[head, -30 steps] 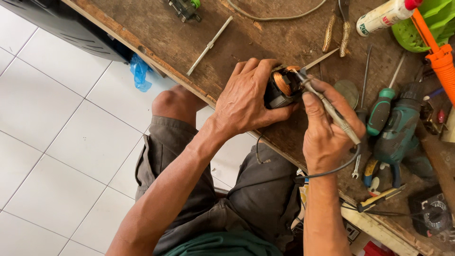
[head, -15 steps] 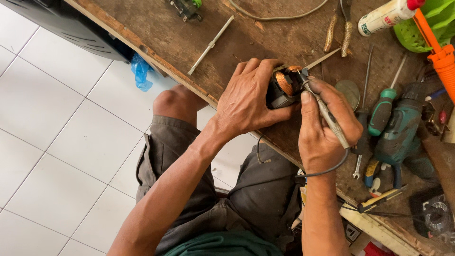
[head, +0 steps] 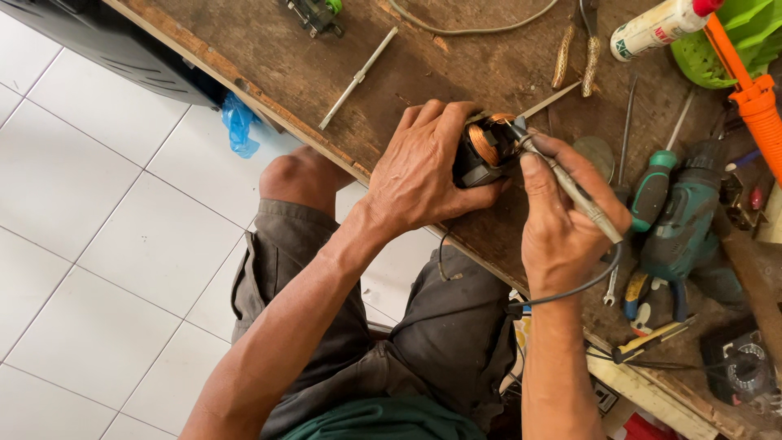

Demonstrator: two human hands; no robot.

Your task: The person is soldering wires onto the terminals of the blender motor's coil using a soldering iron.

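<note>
- Sitting near the front edge of a worn wooden workbench (head: 269,45), a small motor stator (head: 485,151) shows a black body with copper-coloured windings visible at its open face.
- It lies under the curled fingers of the left hand (head: 423,167), whose thumb presses along the lower side while the other fingers wrap over the top, closed snugly around the black casing.
- The copper face points toward the right hand (head: 562,220), just beside it.
- That hand pinches a slim pen-like tool (head: 570,191) between thumb and forefinger, the remaining fingers folded together beneath; a dark cord (head: 570,289) trails from the tool's rear end and loops down past the wrist.
- The tool's tip touches the stator at the rim of the windings.
- Beside the right hand lie a teal cordless drill (head: 688,220) and a green-handled screwdriver (head: 652,191).
- Farther back on the bench rest a thin metal rod (head: 358,77) and a white squeeze bottle (head: 660,24).
- Below the bench edge, white floor tiles (head: 106,244) show.
</note>
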